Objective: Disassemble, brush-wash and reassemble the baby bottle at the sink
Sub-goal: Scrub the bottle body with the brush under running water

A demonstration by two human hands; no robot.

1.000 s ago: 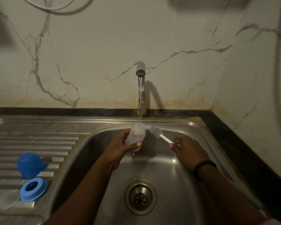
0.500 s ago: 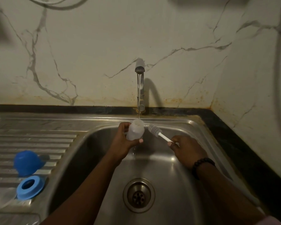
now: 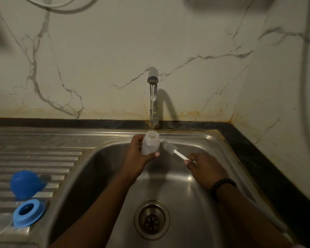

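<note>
Disassembly looks done: the blue cap [image 3: 26,183] and blue ring [image 3: 28,214] lie on the drainboard [image 3: 43,158] at 8 o'clock, apart from the bottle [image 3: 150,144]. Washing is under way, reassembly remains. The left hand [image 3: 140,158] has its fingers wrapped round the cloudy, upright bottle at centre, tap [image 3: 152,77] water running into its mouth. The right hand [image 3: 202,169] pinches the brush [image 3: 170,147] just beside it at 3 o'clock
</note>
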